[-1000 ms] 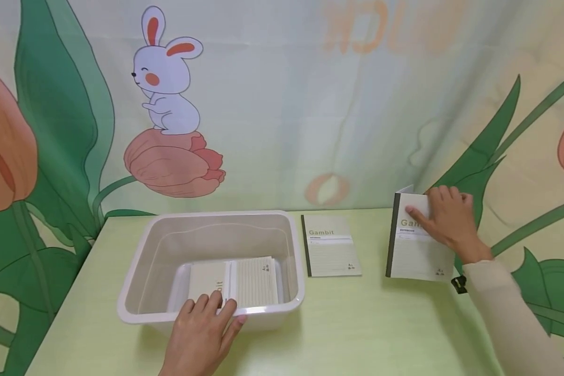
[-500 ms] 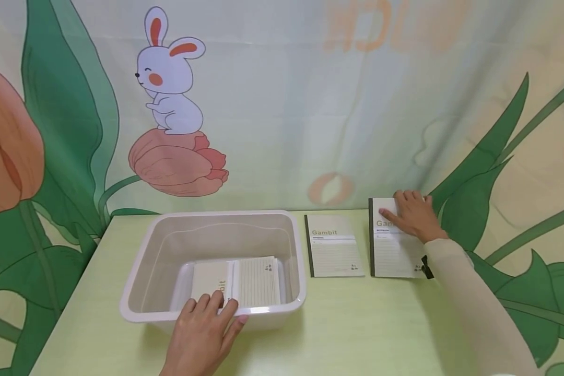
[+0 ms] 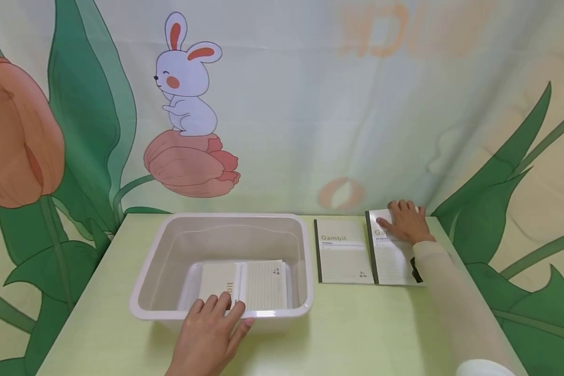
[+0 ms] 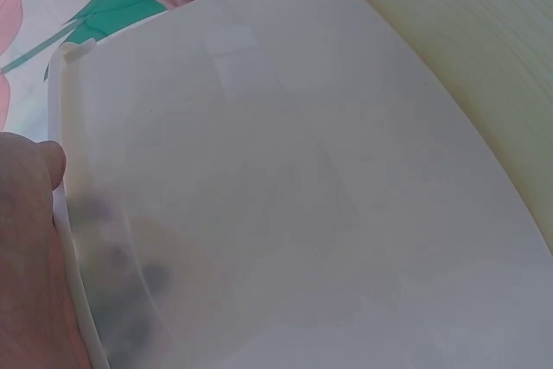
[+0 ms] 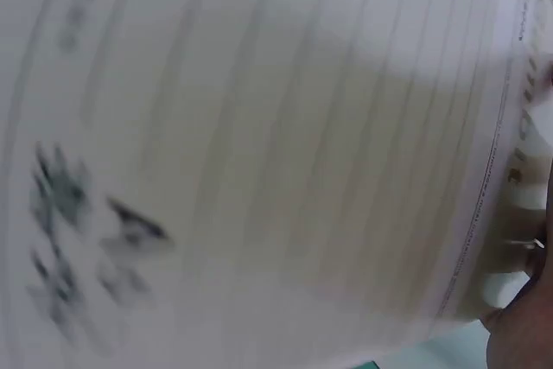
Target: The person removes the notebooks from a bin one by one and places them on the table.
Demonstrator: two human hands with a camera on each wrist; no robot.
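My right hand (image 3: 409, 224) holds a cream notebook (image 3: 395, 258) with a dark spine by its upper right part, thumb on the cover and fingers at the far edge. In the right wrist view the lined cover (image 5: 285, 153) fills the frame, partly blurred. Just left of it a matching Gambit notebook (image 3: 340, 261) lies flat on the table, its side close to the held one's spine. My left hand (image 3: 211, 331) grips the near rim of a beige plastic tub (image 3: 225, 230), fingers over the inside and thumb outside. Inside the tub lie stacked notebooks (image 3: 263, 284), turned sideways.
A pale green table (image 3: 343, 334) carries the tub on the left and the notebooks on the right. Behind it hangs a curtain (image 3: 282, 104) printed with a rabbit and tulips, meeting the table's back edge.
My right hand has brought its notebook left and down from a raised, upright pose to beside the flat notebook. The left hand stays on the tub; the head view has shifted slightly.
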